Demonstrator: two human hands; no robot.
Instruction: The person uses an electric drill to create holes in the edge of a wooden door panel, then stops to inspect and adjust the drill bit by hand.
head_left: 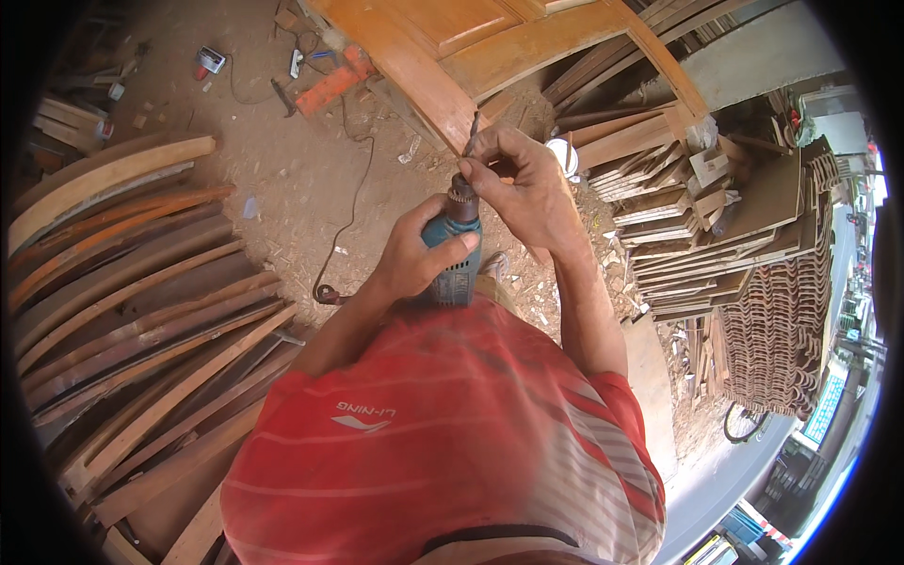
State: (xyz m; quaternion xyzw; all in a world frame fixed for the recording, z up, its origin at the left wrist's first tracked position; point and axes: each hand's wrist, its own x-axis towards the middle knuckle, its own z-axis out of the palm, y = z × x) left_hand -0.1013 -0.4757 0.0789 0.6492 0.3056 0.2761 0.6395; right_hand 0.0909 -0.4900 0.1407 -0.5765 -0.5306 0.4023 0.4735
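A teal power drill is held against my red shirt, its chuck pointing away from me. My left hand wraps round the front of the drill body, with the thumb lying across its top. Just beyond the chuck, my right hand pinches a dark, thin drill bit between thumb and fingers. The bit's tip sticks out past the fingers. Whether its lower end sits inside the chuck is hidden by the right fingertips.
Ahead lies a varnished wooden door, one corner close to my right hand. An orange tool and a cord lie on the dirt floor. Curved timbers are piled at left; boards are stacked at right.
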